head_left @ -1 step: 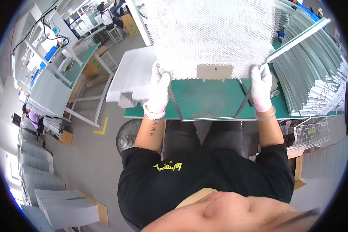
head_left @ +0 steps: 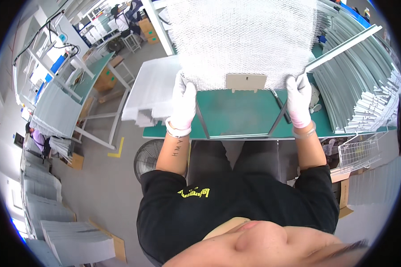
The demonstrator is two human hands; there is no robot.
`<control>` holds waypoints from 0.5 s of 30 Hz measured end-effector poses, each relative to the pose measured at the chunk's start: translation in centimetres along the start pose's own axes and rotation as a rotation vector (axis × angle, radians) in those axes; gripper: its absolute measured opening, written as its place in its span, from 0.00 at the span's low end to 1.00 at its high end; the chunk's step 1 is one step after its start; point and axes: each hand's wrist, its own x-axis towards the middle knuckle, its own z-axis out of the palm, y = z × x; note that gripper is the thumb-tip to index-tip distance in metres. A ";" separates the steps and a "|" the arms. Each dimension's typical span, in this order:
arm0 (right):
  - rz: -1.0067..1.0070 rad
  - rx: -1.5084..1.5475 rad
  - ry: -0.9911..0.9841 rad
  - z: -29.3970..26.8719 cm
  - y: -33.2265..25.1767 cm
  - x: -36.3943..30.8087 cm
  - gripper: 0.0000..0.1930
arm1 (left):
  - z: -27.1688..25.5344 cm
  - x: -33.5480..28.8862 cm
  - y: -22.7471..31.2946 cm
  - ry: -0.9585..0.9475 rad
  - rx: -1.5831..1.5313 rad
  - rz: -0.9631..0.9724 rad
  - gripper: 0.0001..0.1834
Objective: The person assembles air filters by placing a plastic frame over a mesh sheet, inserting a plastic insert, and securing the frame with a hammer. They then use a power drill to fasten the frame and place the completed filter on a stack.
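Note:
A white mesh sheet (head_left: 243, 40) is held up in front of me by its two near corners. My left hand (head_left: 183, 101), in a white glove, is closed on the left corner. Likewise gloved, my right hand (head_left: 299, 100) pinches the right corner. A beige rectangular plate (head_left: 246, 82) with small tabs sits at the middle of the sheet's near edge. Below the sheet, a thin dark-sided frame (head_left: 202, 119) reaches to the near edge of the green tabletop (head_left: 165, 130); its far part is hidden. A slim black tool (head_left: 280, 102) lies just left of my right hand.
White panels (head_left: 151, 84) are stacked at the table's left. Many pale, long-edged panels (head_left: 352, 84) stand at the right, with a white bar (head_left: 345, 49) before them. A wire basket (head_left: 360, 153) hangs below right; a fan (head_left: 147, 158) stands below left. People work farther off.
Both hands and the mesh sheet have shifted very slightly left. My grip on the sheet looks the same.

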 end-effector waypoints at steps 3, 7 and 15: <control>-0.067 -0.118 0.044 -0.3 1.8 0.5 0.19 | 0.6 1.2 -2.0 0.028 0.107 0.039 0.12; -0.065 -0.076 0.054 0.0 2.6 -0.4 0.14 | 0.3 1.2 -3.4 0.034 0.163 0.029 0.13; 0.039 0.136 -0.054 0.4 2.5 -1.4 0.16 | 0.2 -1.2 -4.1 0.012 0.187 0.008 0.17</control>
